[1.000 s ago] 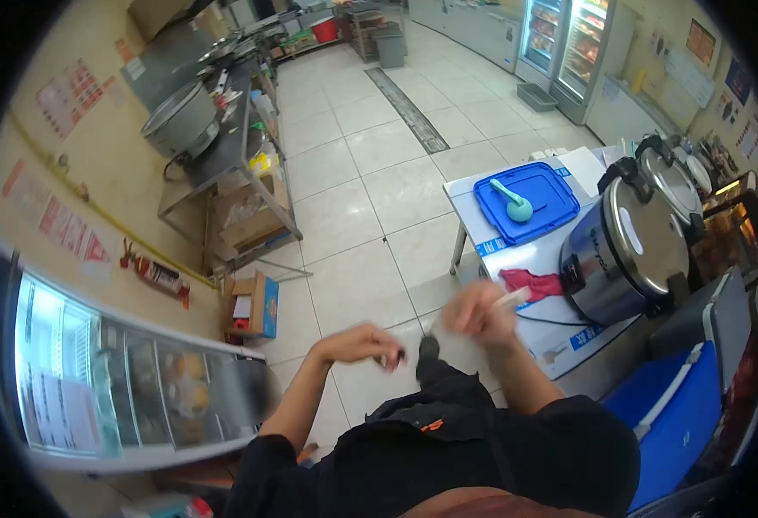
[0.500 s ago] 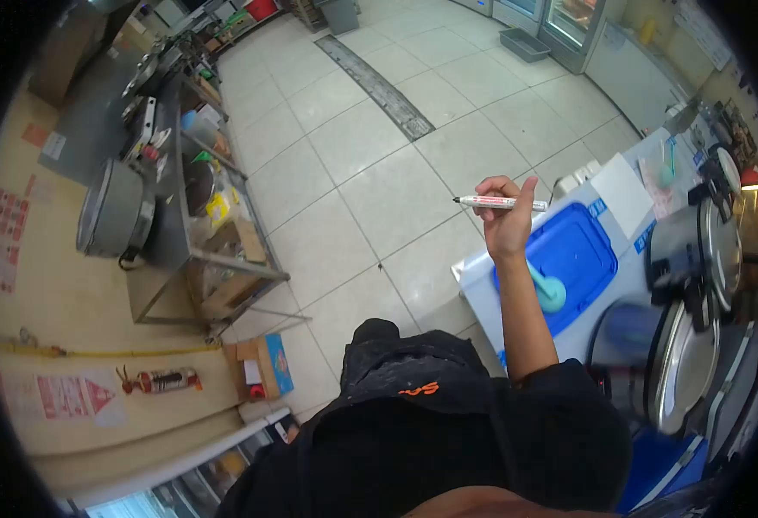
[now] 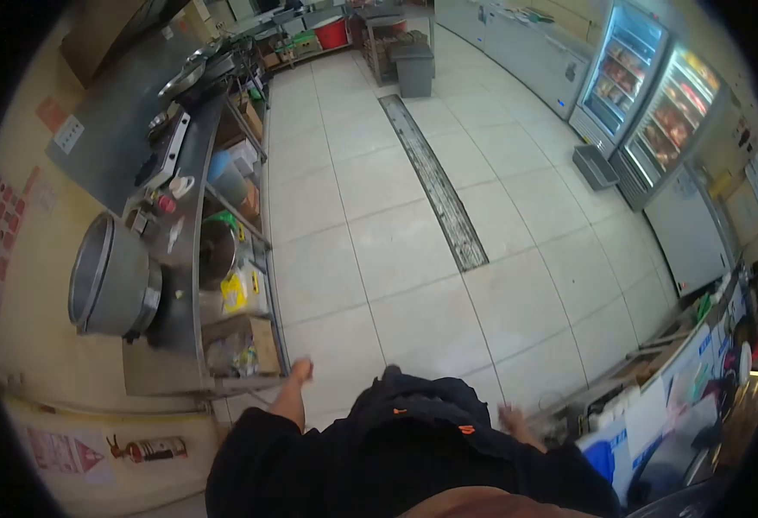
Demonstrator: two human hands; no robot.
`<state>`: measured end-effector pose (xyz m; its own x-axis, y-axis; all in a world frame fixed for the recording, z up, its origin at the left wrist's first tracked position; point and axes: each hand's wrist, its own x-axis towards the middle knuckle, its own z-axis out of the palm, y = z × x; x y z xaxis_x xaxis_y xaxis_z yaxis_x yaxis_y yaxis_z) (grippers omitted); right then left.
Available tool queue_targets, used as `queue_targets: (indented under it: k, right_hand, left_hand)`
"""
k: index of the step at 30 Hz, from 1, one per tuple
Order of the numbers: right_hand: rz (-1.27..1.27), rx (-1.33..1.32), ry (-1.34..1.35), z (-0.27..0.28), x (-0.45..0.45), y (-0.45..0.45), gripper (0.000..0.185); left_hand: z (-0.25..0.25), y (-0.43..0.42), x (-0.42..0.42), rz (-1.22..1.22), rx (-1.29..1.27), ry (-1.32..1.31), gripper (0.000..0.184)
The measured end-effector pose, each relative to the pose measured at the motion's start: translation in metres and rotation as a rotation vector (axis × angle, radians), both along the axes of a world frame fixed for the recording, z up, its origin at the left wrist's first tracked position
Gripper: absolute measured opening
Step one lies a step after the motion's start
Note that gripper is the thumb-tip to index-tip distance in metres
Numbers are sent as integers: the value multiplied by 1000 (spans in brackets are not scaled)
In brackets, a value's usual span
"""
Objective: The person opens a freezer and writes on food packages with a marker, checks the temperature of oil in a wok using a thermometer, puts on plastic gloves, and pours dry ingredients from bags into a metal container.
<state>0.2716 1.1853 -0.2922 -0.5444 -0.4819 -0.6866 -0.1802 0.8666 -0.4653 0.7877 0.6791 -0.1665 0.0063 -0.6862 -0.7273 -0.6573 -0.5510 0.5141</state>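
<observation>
Near the lower end of the steel workbench (image 3: 191, 259), my left hand (image 3: 302, 370) hangs low over the tiled floor, its fingers curled; whether anything is in them is too small to see. My right hand (image 3: 511, 420) is low at my right side, blurred and partly cut off by the dark apron (image 3: 431, 406). Its fingers and anything they hold cannot be made out. No marker shows in this view.
A large metal pot (image 3: 103, 276) stands on the left bench, with a fire extinguisher (image 3: 154, 449) below. A floor drain (image 3: 435, 186) runs ahead. Display fridges (image 3: 625, 78) and a grey crate (image 3: 595, 167) are at the right. A cluttered table (image 3: 647, 423) stands lower right.
The view has moved forward, and the table with the blue lid has slid to the lower right. My right hand, raised with a marker before, is now lowered; my left hand is back in view.
</observation>
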Motion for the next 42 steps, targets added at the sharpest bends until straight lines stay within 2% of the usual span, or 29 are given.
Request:
queue_targets:
  k: [3, 5, 7, 8, 9, 10, 12, 14, 15, 16, 17, 18, 19, 20, 22, 24, 25, 28, 30, 31, 32, 34, 35, 36, 37, 38, 39, 40, 42]
  right_hand:
    - [1, 296, -164, 53, 5, 24, 40]
    - [-60, 339, -212, 67, -21, -8, 38]
    - [-99, 336, -229, 66, -58, -51, 36]
    - [-114, 322, -234, 62, -82, -74, 36]
    - [-126, 302, -231, 58, -108, -99, 35]
    - [-137, 276, -229, 51, -137, -122, 34]
    - [-142, 189, -197, 32, -205, -176, 33]
    - [-106, 25, -103, 1, -281, -237, 31]
    - [-82, -113, -5, -33, -326, -267, 30]
    - [-66, -283, 135, -67, -374, -304, 30]
    - [-335, -319, -72, 17, -425, -387, 26]
    - [-437, -355, -66, 84, -469, -461, 21]
    - [-379, -512, -48, 92, -523, -513, 26]
    - [-375, -597, -28, 142, -563, -575, 18]
    - [-330, -666, -13, 216, -629, -668, 28]
    - [-298, -763, 14, 250, -685, -737, 26]
    - [-279, -849, 30, 251, -705, -757, 25]
    - [-123, -873, 36, 179, -782, -785, 22]
    - [-153, -572, 32, 154, -803, -771, 21]
    - [-119, -408, 45, 114, -816, -747, 27]
    - [-69, -85, -3, 95, -826, -727, 34]
    - [-304, 127, -153, 99, -822, -688, 34]
    - [172, 74, 133, 99, -822, -667, 33]
    - [655, 13, 421, 92, -826, -647, 32]
    - [603, 78, 398, 78, -828, -641, 30]
    - [552, 143, 378, 61, -829, -633, 29]
    - [267, 195, 121, 61, -846, -647, 30]
    - [-59, 231, -88, 58, -875, -670, 31]
    - [-274, 213, -218, 52, -944, -730, 33]
  left_hand:
    - [59, -204, -151, -402, -433, 19, 29]
    - [128, -287, -259, -351, -521, 302, 31]
    - [193, -334, -362, -336, -585, 241, 28]
    - [192, -351, -395, -338, -589, 237, 28]
    - [191, -369, -429, -485, -723, 231, 27]
    - [188, -384, -458, -630, -850, 220, 26]
    - [135, -399, -496, -709, -715, 279, 28]
    - [86, -383, -511, -754, -397, 213, 22]
    - [55, -374, -510, -907, -255, 102, 16]
    - [25, -366, -497, -1171, -128, 204, 34]
    - [27, -343, -515, -1142, 201, -171, 33]
    - [-26, -337, -482, -1841, -282, 29, 32]
    - [24, -312, -510, -1767, 4, -160, 36]
    - [28, -309, -520, -1674, 56, -164, 34]
    - [18, -323, -533, -1352, 177, -148, 30]
    - [5, -361, -565, -1038, 289, -165, 27]
    - [-3, -381, -582, -921, 317, -171, 25]
    - [-23, -468, -652, -666, 328, -166, 20]
    - [-35, -532, -706, -552, 292, -146, 18]
    - [-42, -566, -733, -522, 227, -128, 18]
    - [-52, -600, -763, -500, 147, -105, 17]
    - [-81, -683, -839, -485, -176, 36, 18]
    - [-95, -727, -885, -507, -410, 142, 19]
    - [-37, -760, -972, -245, -122, 61, 32]
    - [-8, -792, -1041, -398, -297, 55, 37]
    - [-2, -827, -1103, -439, -372, 226, 39]
    - [22, -854, -1170, -558, -504, 216, 36]
    - [47, -876, -1232, -546, -396, 295, 31]
    - [82, -911, -1337, -692, -500, 449, 21]
